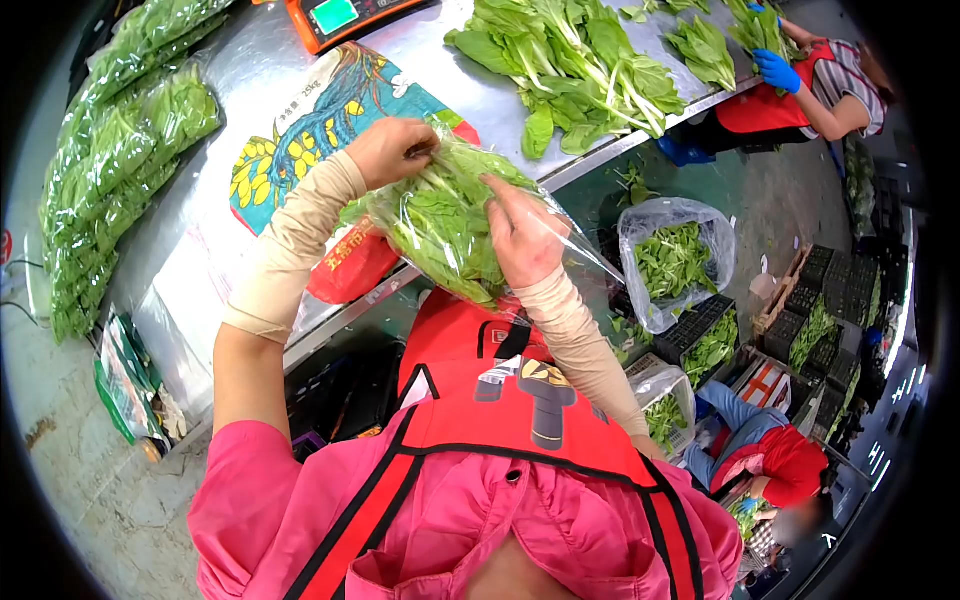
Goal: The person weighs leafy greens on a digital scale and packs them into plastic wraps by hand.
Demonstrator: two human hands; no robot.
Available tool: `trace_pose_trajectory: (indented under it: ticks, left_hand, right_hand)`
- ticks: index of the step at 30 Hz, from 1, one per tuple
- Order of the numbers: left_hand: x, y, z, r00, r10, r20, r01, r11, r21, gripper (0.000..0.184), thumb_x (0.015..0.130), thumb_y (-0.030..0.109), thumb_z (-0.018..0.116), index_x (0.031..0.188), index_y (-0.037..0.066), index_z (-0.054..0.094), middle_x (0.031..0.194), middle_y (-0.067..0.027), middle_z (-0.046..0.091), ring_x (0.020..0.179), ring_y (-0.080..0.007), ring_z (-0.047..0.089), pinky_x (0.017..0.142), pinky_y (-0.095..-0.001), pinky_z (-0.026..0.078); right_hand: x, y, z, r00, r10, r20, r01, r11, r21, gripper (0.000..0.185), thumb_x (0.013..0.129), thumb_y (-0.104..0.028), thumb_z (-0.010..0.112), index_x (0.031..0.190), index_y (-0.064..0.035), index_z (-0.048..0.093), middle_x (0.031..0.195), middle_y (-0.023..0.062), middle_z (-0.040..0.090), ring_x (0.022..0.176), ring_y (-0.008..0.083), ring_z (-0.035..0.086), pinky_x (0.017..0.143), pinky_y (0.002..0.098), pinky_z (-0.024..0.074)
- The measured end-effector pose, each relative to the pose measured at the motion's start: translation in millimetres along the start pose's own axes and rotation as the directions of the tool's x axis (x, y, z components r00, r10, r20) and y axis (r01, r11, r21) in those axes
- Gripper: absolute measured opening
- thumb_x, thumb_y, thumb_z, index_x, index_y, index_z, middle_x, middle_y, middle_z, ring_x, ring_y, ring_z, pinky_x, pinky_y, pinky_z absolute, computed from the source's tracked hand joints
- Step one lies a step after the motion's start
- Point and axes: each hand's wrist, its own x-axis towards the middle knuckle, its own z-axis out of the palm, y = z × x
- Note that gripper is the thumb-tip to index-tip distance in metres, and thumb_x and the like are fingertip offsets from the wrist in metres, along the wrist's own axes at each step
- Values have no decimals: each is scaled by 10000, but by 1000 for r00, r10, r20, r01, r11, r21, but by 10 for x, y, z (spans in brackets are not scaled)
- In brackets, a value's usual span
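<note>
A clear plastic bag of leafy greens (pixel 440 225) is held up at the table's near edge, in front of my red apron. My left hand (pixel 395 152) has its fingers curled in on the bag's upper left side. On the other side, my right hand (pixel 525 235) grips the bag, its fingers bent against the plastic. A loose flap of clear film stretches out to the right, past that hand. Beneath the bag lies a colourful printed sack (pixel 300 150) on the metal table (pixel 425 50).
Filled bags of greens (pixel 130 170) are piled at the left. An orange scale (pixel 350 18) and loose greens (pixel 575 75) sit at the back. A lined container of greens (pixel 675 260) and black crates (pixel 695 335) stand right. A co-worker's blue glove (pixel 777 72) is at the far table end.
</note>
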Motion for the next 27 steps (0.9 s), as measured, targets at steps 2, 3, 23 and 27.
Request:
trace_pose_trajectory:
  ticks: [2, 3, 23, 27]
  left_hand:
    - [-10, 19, 17, 999, 33, -13, -32, 999, 31, 107, 735, 16, 596, 835, 10, 561, 768, -127, 573, 699, -291, 587, 623, -354, 474]
    - [-13, 28, 26, 999, 38, -11, -37, 999, 32, 107, 735, 16, 596, 835, 10, 561, 768, -127, 573, 699, -291, 587, 623, -354, 474]
    - [-59, 98, 171, 988, -63, -141, 52, 996, -79, 259, 716, -64, 535, 964, 9, 534, 852, -135, 562, 763, -283, 580, 689, -336, 479]
    - [-44, 108, 210, 985, -16, -175, 13, 1000, -14, 281, 715, -72, 528, 985, 6, 532, 841, -126, 556, 751, -254, 574, 696, -316, 476]
  right_hand:
    - [-7, -8, -28, 1000, 6, 16, -6, 1000, -6, 262, 746, -1, 614, 1001, -49, 647, 815, 174, 643, 728, 304, 639, 646, 341, 504]
    - [-9, -13, -38, 999, 11, 37, -11, 1000, -8, 261, 749, -3, 615, 1004, -45, 644, 813, 176, 642, 724, 304, 638, 641, 340, 503]
    - [-91, 37, -35, 1000, -13, 2, 13, 1000, 15, 242, 747, -7, 617, 987, -27, 637, 863, 176, 647, 762, 314, 642, 661, 354, 508]
    - [-123, 59, -28, 1000, -11, 10, 11, 1000, 0, 252, 745, -14, 622, 995, -44, 636, 854, 172, 647, 749, 312, 639, 651, 354, 505]
